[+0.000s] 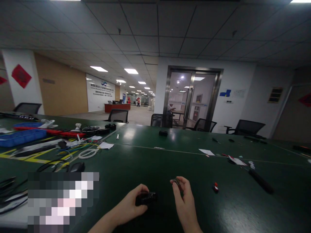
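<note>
Both my hands hover low over the dark green table (150, 161), near its front edge. My left hand (132, 204) is closed around a small black boxy part (146, 197) that sticks out to the right of its fingers. My right hand (184, 202) is held upright a little to the right, thumb and fingertips pinched on a tiny dark piece (177, 181). A gap of a few centimetres separates the two held things. What the tiny piece is cannot be made out.
A small red and black item (215, 186) and a black cylindrical tool (261, 181) lie to the right. Cables, a white ring (88, 152), a blue tray (20, 136) and tools crowd the left. Office chairs (245, 127) line the far edge; paper scraps (206, 151) lie mid-table.
</note>
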A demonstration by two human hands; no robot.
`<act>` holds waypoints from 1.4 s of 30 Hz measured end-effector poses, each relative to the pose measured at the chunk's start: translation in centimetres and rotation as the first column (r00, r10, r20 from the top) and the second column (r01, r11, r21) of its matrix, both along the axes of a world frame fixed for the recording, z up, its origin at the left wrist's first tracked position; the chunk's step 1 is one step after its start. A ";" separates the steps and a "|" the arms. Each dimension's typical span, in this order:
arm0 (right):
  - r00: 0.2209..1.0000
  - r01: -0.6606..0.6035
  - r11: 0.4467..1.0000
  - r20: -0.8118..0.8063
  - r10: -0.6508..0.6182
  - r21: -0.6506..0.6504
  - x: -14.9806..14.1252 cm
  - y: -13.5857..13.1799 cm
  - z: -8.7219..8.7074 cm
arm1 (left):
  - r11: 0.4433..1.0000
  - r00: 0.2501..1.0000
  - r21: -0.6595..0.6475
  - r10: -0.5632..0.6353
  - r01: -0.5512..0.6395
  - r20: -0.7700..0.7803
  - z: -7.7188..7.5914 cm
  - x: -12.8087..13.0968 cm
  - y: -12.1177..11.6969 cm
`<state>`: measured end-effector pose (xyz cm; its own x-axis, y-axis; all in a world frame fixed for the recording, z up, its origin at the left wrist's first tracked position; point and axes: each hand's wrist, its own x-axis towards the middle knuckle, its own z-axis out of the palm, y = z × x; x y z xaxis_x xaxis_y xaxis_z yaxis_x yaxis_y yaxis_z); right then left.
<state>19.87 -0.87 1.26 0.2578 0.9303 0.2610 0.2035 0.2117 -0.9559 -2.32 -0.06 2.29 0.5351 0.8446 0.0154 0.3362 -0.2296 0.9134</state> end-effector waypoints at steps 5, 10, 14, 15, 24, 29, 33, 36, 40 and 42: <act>0.993 -0.054 0.998 0.105 0.052 0.016 -0.5 -0.6 1.0 | 1.000 1.000 0.024 -0.004 0.003 0.026 -0.1 0.0 0.1; 0.978 -0.112 0.992 0.185 0.098 0.065 -1.2 -1.0 1.8 | 0.999 0.999 0.036 -0.008 0.006 0.054 -0.7 0.1 0.4; 0.949 -0.208 0.976 0.254 0.187 0.058 -1.7 -1.0 1.6 | 0.999 1.000 0.043 -0.007 0.006 0.024 -1.0 0.1 0.6; 0.942 -0.225 0.973 0.265 0.204 0.052 -1.8 -1.0 1.5 | 0.999 1.000 0.051 -0.005 0.004 0.014 -1.1 0.1 0.6; 0.840 -0.347 0.935 0.417 0.347 -0.080 -2.8 -1.5 1.6 | 0.998 0.999 0.063 0.004 -0.006 0.035 -1.5 0.1 0.8; 0.795 -0.351 0.930 0.491 0.357 -0.107 -3.0 -1.6 1.7 | 0.999 0.999 0.029 -0.015 0.014 0.041 -1.1 0.1 0.6; 0.789 -0.331 0.933 0.500 0.357 -0.144 -2.9 -1.5 1.6 | 0.999 1.000 0.028 -0.024 0.023 0.013 -0.8 0.1 0.5; 0.790 -0.342 0.931 0.499 0.357 -0.124 -2.7 -1.5 1.4 | 0.999 1.000 0.034 -0.021 0.021 0.010 -0.8 0.3 0.5; 0.774 -0.357 0.927 0.519 0.362 -0.116 -2.7 -1.5 1.1 | 0.999 1.000 0.028 -0.021 0.021 0.015 -0.8 0.5 0.4; 0.773 -0.343 0.930 0.524 0.358 -0.130 -2.7 -1.5 1.0 | 0.999 1.000 0.031 -0.026 0.026 0.014 -0.8 0.6 0.4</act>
